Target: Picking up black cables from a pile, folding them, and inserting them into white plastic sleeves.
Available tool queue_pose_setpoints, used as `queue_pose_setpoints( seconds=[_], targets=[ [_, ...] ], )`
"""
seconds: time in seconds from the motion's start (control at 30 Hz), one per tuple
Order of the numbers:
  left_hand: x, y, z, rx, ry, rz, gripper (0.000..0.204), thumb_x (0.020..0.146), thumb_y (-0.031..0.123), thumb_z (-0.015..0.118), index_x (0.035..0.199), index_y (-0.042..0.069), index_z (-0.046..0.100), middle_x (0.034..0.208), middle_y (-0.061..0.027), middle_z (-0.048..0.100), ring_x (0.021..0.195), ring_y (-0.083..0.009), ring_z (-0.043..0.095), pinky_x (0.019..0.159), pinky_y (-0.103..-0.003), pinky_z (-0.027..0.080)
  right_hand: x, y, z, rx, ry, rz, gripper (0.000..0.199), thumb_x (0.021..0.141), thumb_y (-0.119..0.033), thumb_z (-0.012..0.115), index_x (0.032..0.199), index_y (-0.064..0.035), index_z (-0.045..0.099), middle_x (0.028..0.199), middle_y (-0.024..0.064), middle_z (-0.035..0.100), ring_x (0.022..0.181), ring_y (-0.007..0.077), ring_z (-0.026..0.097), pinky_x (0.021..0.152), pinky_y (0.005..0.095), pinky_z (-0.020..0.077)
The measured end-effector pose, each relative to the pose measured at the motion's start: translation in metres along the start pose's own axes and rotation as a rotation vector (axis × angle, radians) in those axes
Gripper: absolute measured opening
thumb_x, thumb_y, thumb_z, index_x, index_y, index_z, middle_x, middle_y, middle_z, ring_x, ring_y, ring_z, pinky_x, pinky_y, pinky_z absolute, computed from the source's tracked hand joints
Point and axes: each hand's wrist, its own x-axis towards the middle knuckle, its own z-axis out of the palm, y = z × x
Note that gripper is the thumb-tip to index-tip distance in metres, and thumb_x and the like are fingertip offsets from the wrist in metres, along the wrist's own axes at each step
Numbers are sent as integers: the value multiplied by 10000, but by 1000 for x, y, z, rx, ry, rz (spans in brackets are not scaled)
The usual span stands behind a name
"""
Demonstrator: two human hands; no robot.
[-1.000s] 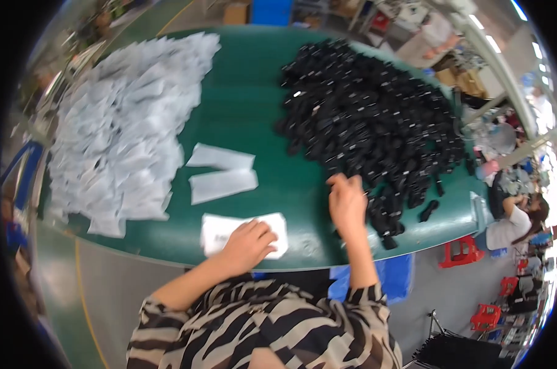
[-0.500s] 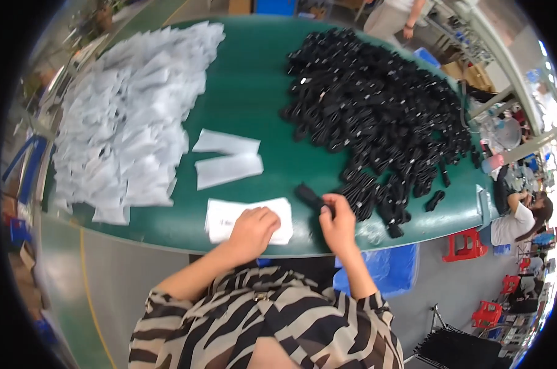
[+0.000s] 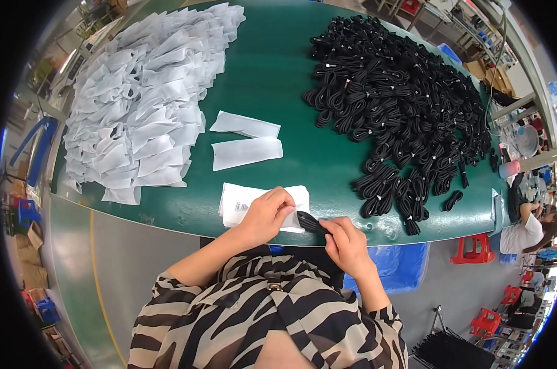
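My right hand (image 3: 347,245) grips a coiled black cable bundle (image 3: 309,221) at the near edge of the green table (image 3: 278,98), its tip against the mouth of a white plastic bag. My left hand (image 3: 267,215) pinches that top bag on a small stack of white bags (image 3: 238,202). A big heap of coiled black cables (image 3: 401,111) covers the right half of the table. A large pile of white bags (image 3: 143,92) fills the left half.
Two loose white bags (image 3: 246,140) lie mid-table between the piles. A blue bin (image 3: 396,264) stands under the table by my right side. Another person (image 3: 530,221) sits at far right near red stools (image 3: 475,249). Cardboard boxes and stools sit along the floor on the left.
My right hand took a cable bundle from the heap and brought it back to the near edge. My left hand stayed on the bag stack and now lifts the top bag.
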Motion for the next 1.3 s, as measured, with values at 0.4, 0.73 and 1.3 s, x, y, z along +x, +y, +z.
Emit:
queue_pose_setpoints(
  seconds=[0.4, 0.73, 1.3],
  targets=[
    [8, 27, -19, 186, 68, 315, 179, 793, -32, 674, 899, 62, 564, 1034, -95, 600, 952, -311, 550, 855, -394, 458, 25, -14, 35, 380, 108, 16, 204, 902, -11, 653, 1101, -20, 612, 1131, 141, 568, 826, 181, 575, 813, 318, 472],
    [39, 23, -124, -293, 416, 174, 42, 978, 46, 519, 961, 35, 555, 1158, -80, 608, 1079, -178, 586, 951, -313, 455, 51, 41, -2, -455, 282, 324, 374, 904, -152, 711, 1263, -68, 645, 968, 135, 565, 799, 259, 603, 623, 365, 506],
    [0, 2, 11, 385, -119, 271, 172, 813, 86, 745, 908, 40, 609, 946, -95, 595, 912, -308, 591, 811, -405, 476, 37, 54, -5, -402, 311, 391, 255, 799, -75, 730, 1028, -33, 627, 962, 160, 530, 815, 324, 577, 654, 423, 493]
  ],
)
